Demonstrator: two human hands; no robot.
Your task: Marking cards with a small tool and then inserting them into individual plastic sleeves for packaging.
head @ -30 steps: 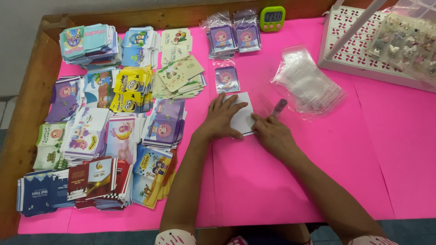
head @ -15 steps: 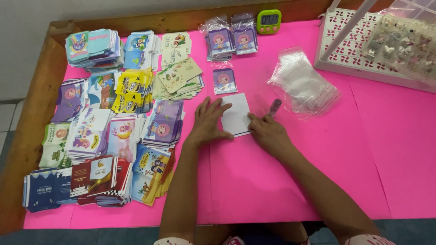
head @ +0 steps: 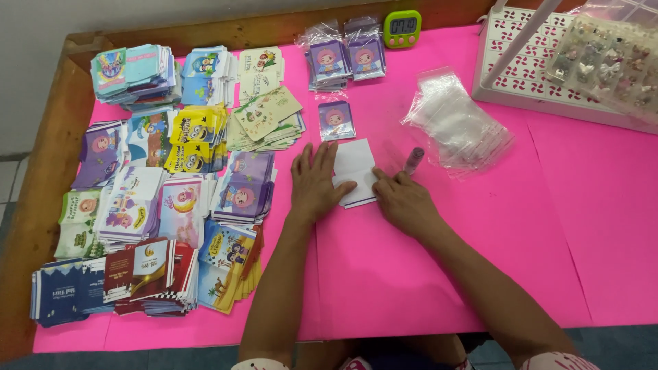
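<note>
The left hand (head: 314,179) lies flat, fingers spread, on the pink counter (head: 480,260), its thumb and inner fingers pressing the left edge of a small white card (head: 355,170). The right hand (head: 404,202) rests at the card's lower right corner, fingertips touching that edge; its grip is loosely curled around nothing, while the left grip is apart and flat, pressing rather than clamping. So the card sits between the two hands, touched by both, lying flat on the counter.

Just beyond the right fingertips lies a small dark tube (head: 413,160), perhaps a glue stick, apart from the hand. Past it sits a heap of clear plastic sleeves (head: 456,123). Straight ahead of the card is a single sleeved picture card (head: 336,120). Well out from the left hand spread stacks of coloured printed cards (head: 157,199).
</note>
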